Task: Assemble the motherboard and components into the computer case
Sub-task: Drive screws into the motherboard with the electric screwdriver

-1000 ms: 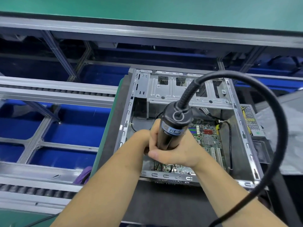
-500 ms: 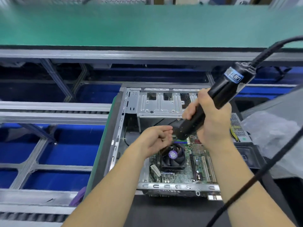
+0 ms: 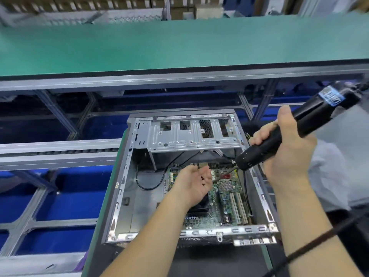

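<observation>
An open metal computer case (image 3: 127,196) lies on its side in front of me. A green motherboard (image 3: 225,206) sits inside it at the right. My right hand (image 3: 287,154) grips a black electric screwdriver (image 3: 295,124), tilted, with its bit pointing down-left toward my left palm. My left hand (image 3: 193,182) hovers palm up over the board, fingers relaxed, with a few small dark screws (image 3: 202,180) lying in the palm. The CPU fan is mostly hidden under my left wrist.
A drive cage (image 3: 191,134) spans the case's far end. The screwdriver's black cable (image 3: 311,242) crosses my right forearm. A green belt (image 3: 179,43) runs behind, roller rails (image 3: 60,150) lie left, and clear plastic wrap (image 3: 331,176) sits right.
The screwdriver has lifted off the board and swung up to the right. My left hand let go of it, turned palm up and opened, showing the screws. The view tilted upward.
</observation>
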`<state>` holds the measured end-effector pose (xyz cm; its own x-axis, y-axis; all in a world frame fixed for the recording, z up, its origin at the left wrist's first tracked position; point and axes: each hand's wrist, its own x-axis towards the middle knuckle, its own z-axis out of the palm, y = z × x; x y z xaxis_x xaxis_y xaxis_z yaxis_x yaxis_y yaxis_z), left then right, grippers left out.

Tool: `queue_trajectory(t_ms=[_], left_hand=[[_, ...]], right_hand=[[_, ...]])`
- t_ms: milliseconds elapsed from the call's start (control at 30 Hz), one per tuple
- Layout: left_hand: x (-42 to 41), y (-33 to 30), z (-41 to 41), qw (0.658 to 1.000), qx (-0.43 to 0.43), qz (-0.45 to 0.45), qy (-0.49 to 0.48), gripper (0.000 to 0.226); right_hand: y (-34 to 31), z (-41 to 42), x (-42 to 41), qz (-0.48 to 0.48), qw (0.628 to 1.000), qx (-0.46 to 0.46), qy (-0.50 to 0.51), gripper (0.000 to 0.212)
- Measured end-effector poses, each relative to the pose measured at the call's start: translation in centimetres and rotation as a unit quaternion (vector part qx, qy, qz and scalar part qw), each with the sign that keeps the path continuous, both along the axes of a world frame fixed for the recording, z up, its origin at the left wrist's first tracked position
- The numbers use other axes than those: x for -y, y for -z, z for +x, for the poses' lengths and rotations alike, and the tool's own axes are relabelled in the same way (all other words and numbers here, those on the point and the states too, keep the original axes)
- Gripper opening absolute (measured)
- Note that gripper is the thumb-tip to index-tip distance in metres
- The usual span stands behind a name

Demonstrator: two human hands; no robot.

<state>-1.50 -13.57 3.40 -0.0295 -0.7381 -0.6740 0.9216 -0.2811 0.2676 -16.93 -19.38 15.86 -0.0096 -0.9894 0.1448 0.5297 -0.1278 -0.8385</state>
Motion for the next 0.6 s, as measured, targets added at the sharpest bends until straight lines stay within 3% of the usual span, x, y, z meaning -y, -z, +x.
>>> queue_trajectory(t_ms=[133,367,600], left_hand=[[-0.4,0.4,0.5,1.0,-0.001,-0.015,-0.001,0.025],[0.2,0.5,0.7,0.985,0.154,-0.013,0.074,0.024],[0.1,1.0,0.8,0.97,0.201,0.01,0.135,0.014]], right_hand=[[-0.7,-0.8,-0.3,-0.005,1.0,0.006,0.013,0.033],[-1.9,-0.8,-0.3,-0.014,1.0,0.018,0.015,0.036],[-2.5,-0.7,0.2,-0.03,0.999,0.021,0.014,0.039]])
